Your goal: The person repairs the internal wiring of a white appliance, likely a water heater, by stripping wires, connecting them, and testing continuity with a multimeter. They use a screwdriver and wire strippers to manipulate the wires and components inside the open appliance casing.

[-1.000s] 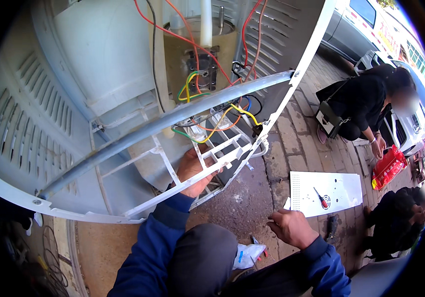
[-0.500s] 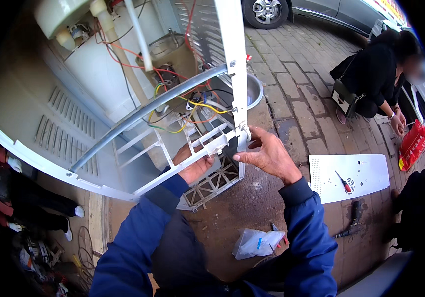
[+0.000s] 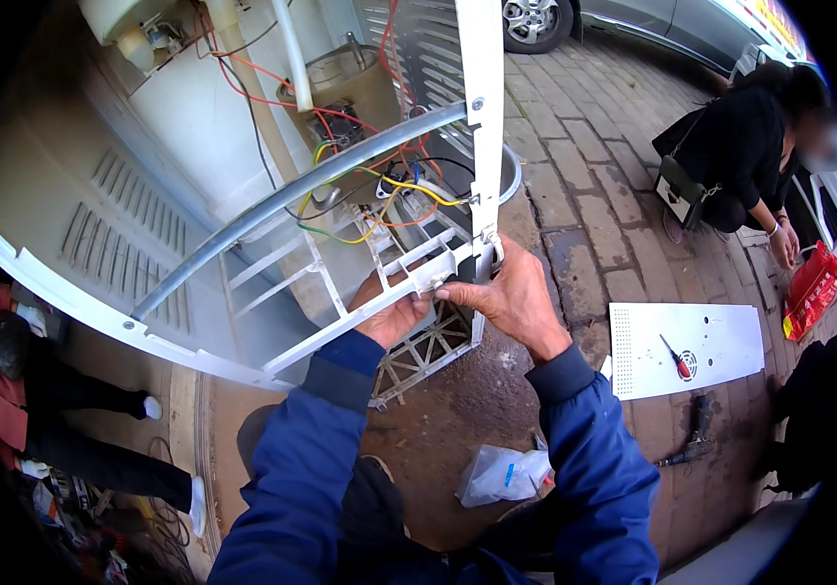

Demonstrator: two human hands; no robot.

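Well, right grip (image 3: 522,302) pinches the white latticed frame (image 3: 311,343); left grip (image 3: 386,310), I can't tell

The left hand (image 3: 389,310), fingers partly hidden, is positioned just left of the right hand (image 3: 520,300), whose thumb (image 3: 467,293) extends toward it, with both forearms (image 3: 313,453) converging forward, wrists apart.

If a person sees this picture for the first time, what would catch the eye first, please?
Probably the open white cabinet at upper left, with red, yellow and green wires inside, behind a grey bar. Next, the left hand and right hand, close together at the white frame low in the cabinet. On the bricks to the right, a red-handled screwdriver lies on a white panel.
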